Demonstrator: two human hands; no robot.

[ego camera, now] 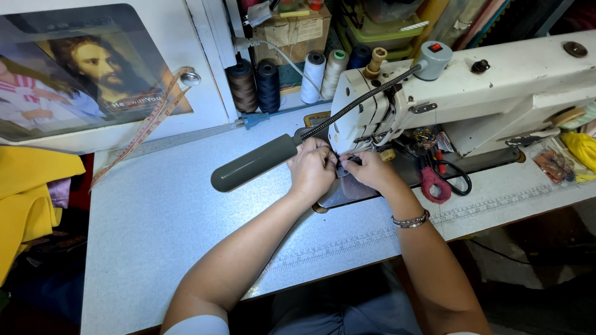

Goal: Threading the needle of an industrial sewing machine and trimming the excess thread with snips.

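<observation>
thread cones (268,85): brown and navy, upright behind the tabletop (161,217) — two pale ones (315,77) just beside
measuring tape (149,124): hangs from a wall knob
scissors (437,180): pink-handled, near the machine base
yellow cloth (28,198): heaped at the left edge — off the tabletop

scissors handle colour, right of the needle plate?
Pinkish-red on one loop of the scissors, black on the other; head view, just right of the right hand.

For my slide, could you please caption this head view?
Both hands, left hand and right hand, meet at the needle area of a white sewing machine beside a grey lamp.
</observation>
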